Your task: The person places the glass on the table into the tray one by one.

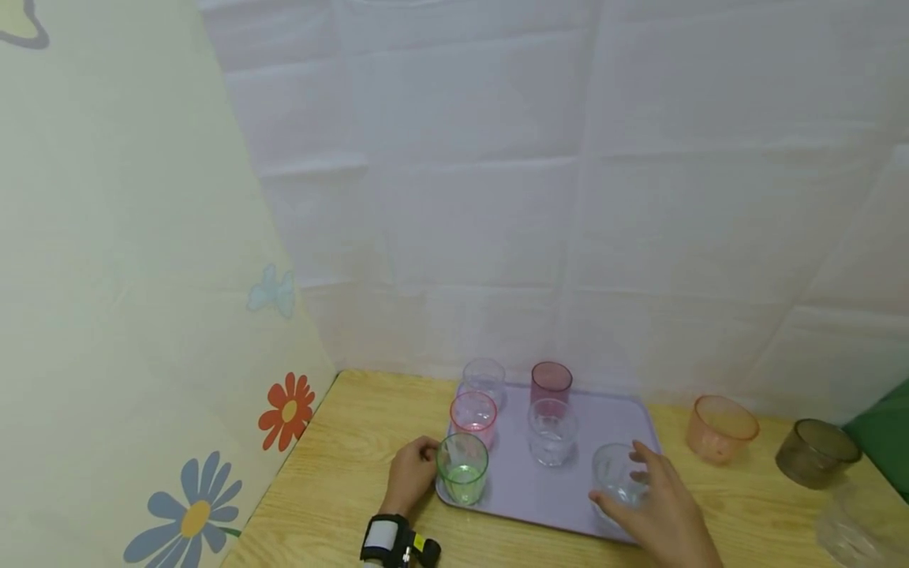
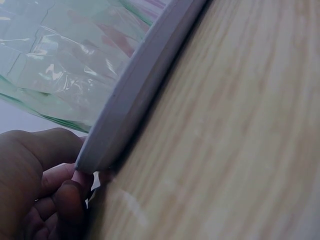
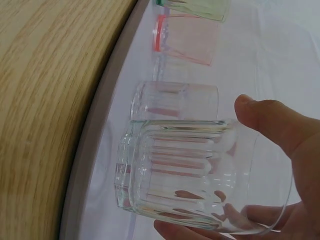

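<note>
At the front left corner of the lilac tray [image 1: 525, 497], my left hand [image 1: 412, 476] grips the rim, its fingers [image 2: 70, 195] curled at the edge. Right beside it on the tray is a green glass [image 1: 463, 481]. My right hand [image 1: 663, 505] is spread around a clear ridged glass [image 3: 175, 170] standing near the tray's front right. Its thumb [image 3: 265, 117] is apart from that glass; other fingers lie behind it. Also on the tray are a red-rimmed pink glass [image 1: 473, 422], a plum glass [image 1: 551, 381] and two more clear glasses, one central [image 1: 552, 442], one at the back left [image 1: 484, 377].
Right of the tray, on the wooden table [image 1: 319, 473], stand an orange cup [image 1: 720, 434] and a smoky brown cup [image 1: 813, 457]. A clear vessel [image 1: 852, 528] is nearer the front right. White sheeting [image 1: 454, 197] hangs behind; a green object [image 1: 884, 434] borders the far right.
</note>
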`<state>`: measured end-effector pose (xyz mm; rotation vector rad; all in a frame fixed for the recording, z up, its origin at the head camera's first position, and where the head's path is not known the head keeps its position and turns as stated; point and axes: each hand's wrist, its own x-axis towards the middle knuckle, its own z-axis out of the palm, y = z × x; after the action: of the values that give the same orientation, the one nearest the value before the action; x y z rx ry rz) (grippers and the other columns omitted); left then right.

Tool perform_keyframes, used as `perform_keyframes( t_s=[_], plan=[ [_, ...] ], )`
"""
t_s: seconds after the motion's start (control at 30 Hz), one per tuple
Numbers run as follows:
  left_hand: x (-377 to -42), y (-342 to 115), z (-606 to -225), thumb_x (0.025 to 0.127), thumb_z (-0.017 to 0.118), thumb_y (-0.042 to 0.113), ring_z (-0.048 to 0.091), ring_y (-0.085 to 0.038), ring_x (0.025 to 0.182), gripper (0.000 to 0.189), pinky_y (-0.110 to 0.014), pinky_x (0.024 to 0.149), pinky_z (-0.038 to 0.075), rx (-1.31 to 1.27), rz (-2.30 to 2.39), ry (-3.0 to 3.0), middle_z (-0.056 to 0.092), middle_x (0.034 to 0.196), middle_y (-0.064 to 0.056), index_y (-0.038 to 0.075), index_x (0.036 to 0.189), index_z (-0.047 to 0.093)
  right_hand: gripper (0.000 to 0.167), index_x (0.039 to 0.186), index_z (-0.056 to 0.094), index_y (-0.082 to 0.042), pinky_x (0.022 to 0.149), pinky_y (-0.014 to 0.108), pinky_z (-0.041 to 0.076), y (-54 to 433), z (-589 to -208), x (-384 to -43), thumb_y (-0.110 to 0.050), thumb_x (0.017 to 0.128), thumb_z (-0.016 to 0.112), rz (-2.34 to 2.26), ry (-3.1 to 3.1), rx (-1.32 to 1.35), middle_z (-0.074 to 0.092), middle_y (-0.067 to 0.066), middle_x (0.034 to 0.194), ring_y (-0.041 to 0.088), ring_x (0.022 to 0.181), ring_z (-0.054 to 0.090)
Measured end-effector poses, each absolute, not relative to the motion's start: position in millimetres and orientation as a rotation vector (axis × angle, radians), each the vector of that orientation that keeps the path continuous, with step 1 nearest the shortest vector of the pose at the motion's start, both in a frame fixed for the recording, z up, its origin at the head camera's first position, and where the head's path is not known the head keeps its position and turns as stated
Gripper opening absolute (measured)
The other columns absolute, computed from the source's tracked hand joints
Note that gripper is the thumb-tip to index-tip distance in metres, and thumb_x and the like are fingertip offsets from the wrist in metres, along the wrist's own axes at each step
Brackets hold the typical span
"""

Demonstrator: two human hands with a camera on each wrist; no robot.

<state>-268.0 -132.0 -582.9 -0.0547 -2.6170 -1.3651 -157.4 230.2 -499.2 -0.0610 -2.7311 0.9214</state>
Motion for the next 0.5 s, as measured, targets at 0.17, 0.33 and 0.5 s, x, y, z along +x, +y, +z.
perform_keyframes(
  t_s=[0.17, 0.33, 0.5],
  plan=[
    [-268, -131, -582, 0.087, 0.073, 0.006, 0.052, -0.007, 0.069, 0.012, -0.022, 0.061, 0.042, -0.059, -1.361, -2.623, 0.063, 0.079, 0.004, 0.006, 0.099, 0.078, 0.105, 0.150, 0.045, 0.007, 0.086, 0.062, 0.058, 223, -501, -158, -0.049, 0.076, 0.094, 0.898, -2.673, -0.007, 0.063, 0.025, 0.136, 0.042, 0.111, 0.071],
    [-268, -131, -583, 0.086, 0.072, 0.004, 0.052, -0.007, 0.068, 0.012, -0.022, 0.060, 0.041, -0.065, -1.363, -2.610, 0.062, 0.078, 0.004, 0.006, 0.097, 0.077, 0.103, 0.148, 0.048, 0.006, 0.082, 0.055, 0.059, 215, -503, -161, -0.046, 0.073, 0.097, 0.900, -2.624, 0.028, 0.066, 0.024, 0.132, 0.040, 0.108, 0.073],
    [-268, -132, -583, 0.087, 0.071, 0.005, 0.052, -0.007, 0.068, 0.012, -0.022, 0.061, 0.041, -0.056, -1.353, -2.623, 0.062, 0.078, 0.004, 0.006, 0.097, 0.077, 0.104, 0.148, 0.049, 0.005, 0.082, 0.053, 0.059, 207, -505, -163, -0.050, 0.073, 0.096, 0.901, -2.636, 0.047, 0.066, 0.020, 0.131, 0.038, 0.109, 0.073]
  ],
)
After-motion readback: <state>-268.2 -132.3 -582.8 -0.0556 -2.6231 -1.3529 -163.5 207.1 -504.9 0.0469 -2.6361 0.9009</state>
